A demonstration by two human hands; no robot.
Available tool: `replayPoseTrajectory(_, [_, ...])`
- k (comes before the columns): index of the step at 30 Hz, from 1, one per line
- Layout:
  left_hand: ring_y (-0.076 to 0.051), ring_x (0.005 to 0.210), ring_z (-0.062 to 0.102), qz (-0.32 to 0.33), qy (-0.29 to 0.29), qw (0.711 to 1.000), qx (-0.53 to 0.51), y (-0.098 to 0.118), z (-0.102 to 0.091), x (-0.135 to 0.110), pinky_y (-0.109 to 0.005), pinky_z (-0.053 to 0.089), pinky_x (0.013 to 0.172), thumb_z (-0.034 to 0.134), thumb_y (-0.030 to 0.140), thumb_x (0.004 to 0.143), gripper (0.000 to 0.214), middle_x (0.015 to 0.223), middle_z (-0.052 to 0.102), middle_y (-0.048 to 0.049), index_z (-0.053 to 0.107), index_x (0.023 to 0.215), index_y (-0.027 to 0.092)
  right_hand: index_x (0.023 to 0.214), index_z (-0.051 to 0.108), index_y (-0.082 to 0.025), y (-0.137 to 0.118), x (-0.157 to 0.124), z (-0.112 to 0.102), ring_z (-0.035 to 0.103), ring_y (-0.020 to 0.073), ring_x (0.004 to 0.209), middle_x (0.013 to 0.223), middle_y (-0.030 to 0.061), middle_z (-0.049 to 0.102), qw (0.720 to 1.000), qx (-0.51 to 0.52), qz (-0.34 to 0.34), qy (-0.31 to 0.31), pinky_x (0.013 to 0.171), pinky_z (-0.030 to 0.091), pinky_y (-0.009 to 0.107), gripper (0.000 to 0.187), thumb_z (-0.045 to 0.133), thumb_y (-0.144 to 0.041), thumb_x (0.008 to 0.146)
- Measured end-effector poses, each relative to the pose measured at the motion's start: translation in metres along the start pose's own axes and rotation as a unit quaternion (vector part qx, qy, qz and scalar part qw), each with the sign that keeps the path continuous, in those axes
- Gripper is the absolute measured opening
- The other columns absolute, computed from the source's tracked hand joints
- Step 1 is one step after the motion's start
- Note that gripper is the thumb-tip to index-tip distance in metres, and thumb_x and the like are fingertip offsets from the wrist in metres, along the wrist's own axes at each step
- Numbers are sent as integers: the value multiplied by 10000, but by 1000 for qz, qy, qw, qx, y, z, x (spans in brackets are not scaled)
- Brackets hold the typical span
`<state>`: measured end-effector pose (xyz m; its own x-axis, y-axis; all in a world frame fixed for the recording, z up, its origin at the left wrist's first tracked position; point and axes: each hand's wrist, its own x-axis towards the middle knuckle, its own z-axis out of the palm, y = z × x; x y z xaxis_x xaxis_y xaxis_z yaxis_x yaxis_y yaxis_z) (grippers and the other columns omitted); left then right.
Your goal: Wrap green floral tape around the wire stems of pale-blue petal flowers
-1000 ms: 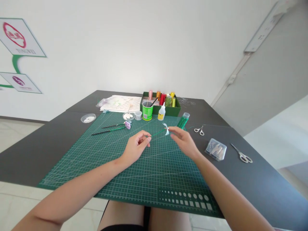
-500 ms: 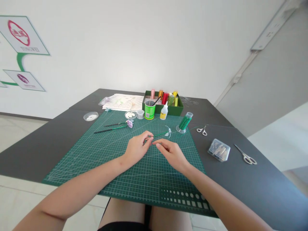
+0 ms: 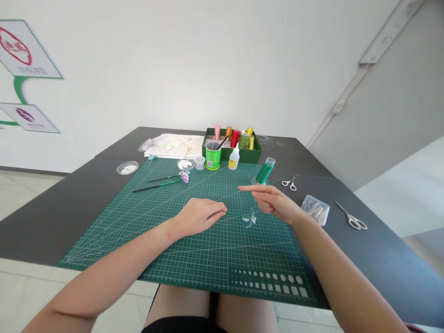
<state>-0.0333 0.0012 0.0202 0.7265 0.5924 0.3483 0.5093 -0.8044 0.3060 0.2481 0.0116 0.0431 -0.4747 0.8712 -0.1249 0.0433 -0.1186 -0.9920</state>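
Observation:
My left hand is closed in a pinch on a thin green-wrapped flower stem. Pale, translucent petals spread from its right end, low over the cutting mat. Up and to the right, my right hand has its index finger stretched out to the left and the other fingers curled. Whatever those curled fingers hold, if anything, is too fine to make out. Just behind that hand, a spool of green thread leans on its clear base. A purple flower on a dark stem lies farther left on the mat.
The green cutting mat covers the table's middle. Behind it stand a green can, a glue bottle and a box of thread spools. Small scissors, a clear case and larger scissors lie right.
My right hand has moved away from my left, up and to the right. The stem's petal end has swung lower and slightly right, while my left hand keeps its pinch.

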Motion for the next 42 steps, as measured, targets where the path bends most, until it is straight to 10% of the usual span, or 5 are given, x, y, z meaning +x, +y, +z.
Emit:
replayPoseTrajectory(6, [-110, 689, 700, 23, 88, 985, -145, 5, -2, -3, -203, 467, 649, 573, 285, 1036, 137, 804, 766, 23, 667, 986, 199, 1512, 546, -111, 21, 13, 7, 176, 91, 490, 522, -113, 275, 997, -27, 37, -68, 466, 140, 251, 626, 594, -398, 958])
replayPoseTrajectory(15, [-111, 569, 597, -156, 203, 927, -275, 3, -2, 3, -218, 425, 555, 564, 306, 997, 140, 694, 699, 18, 619, 951, 185, 1419, 633, -110, 22, 13, 37, 235, 91, 499, 552, -108, 275, 976, -141, -14, -168, 492, 233, 242, 528, 493, -427, 1021])
replayPoseTrajectory(36, [-160, 644, 674, -192, 57, 974, -106, 0, 5, 6, -258, 440, 613, 537, 226, 990, 103, 754, 737, 35, 606, 915, 213, 1204, 796, -153, -9, -8, 10, 216, 83, 529, 568, -61, 342, 943, -184, -24, -276, 499, 140, 269, 479, 646, -536, 959])
replayPoseTrajectory(42, [-181, 770, 721, -118, -24, 992, -46, 10, 8, 2, -258, 467, 669, 535, 200, 994, 103, 864, 760, 22, 627, 955, 222, 1276, 750, -112, -9, -12, 6, 195, 82, 514, 548, -84, 284, 976, -93, -71, -183, 492, 133, 279, 535, 675, -520, 938])
